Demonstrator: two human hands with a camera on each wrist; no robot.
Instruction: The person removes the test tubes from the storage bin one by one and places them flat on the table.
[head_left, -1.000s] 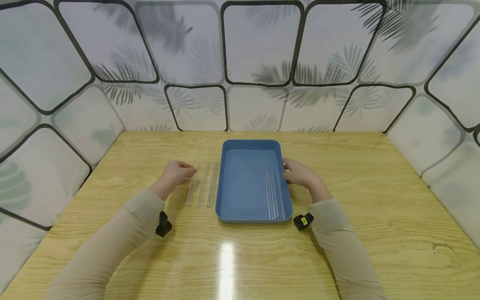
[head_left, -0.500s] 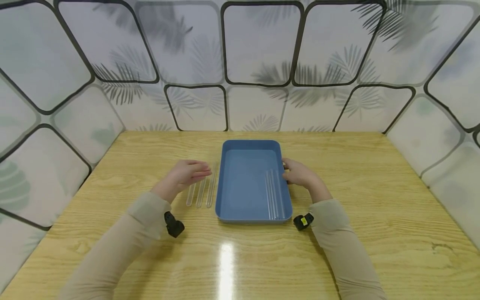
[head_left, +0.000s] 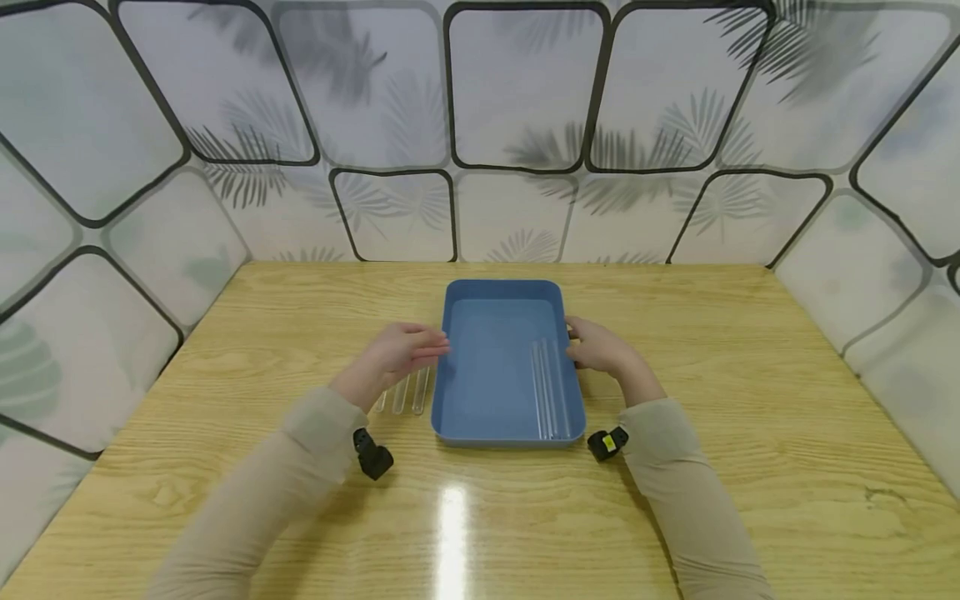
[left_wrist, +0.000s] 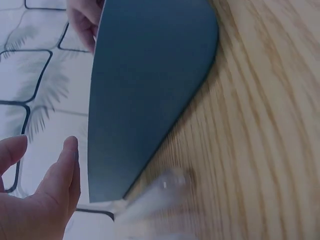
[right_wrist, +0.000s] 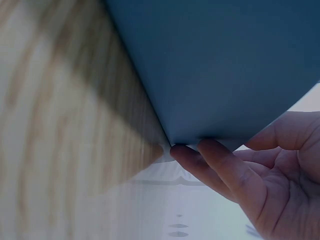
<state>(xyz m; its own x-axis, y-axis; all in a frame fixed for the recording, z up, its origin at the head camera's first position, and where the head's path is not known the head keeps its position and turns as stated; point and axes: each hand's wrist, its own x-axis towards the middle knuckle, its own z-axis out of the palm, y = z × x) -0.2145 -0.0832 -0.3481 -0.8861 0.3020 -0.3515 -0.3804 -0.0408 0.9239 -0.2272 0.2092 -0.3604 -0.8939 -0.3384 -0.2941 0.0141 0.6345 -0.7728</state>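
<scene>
A blue tray (head_left: 495, 367) stands mid-table with several clear tubes (head_left: 549, 392) lying lengthwise along its right side. Left of it lie three clear test tubes (head_left: 401, 396), rounded ends toward me, their far parts hidden under my left hand (head_left: 397, 354). That hand hovers at the tray's left rim, thumb and fingers spread in the left wrist view and nothing between them. My right hand (head_left: 600, 346) rests against the tray's right side. In the right wrist view its fingertips (right_wrist: 207, 145) touch the outer wall, with the thumb near the rim.
The wooden table (head_left: 712, 333) reaches back to a pale wall (head_left: 517, 92) with leaf prints and dark outlines. A black wrist camera (head_left: 372, 454) sits by the left cuff, another black camera (head_left: 606, 442) by the right.
My left hand has moved right across the loose test tubes to the tray's left rim. The right hand, the tray and the tubes in it have stayed put.
</scene>
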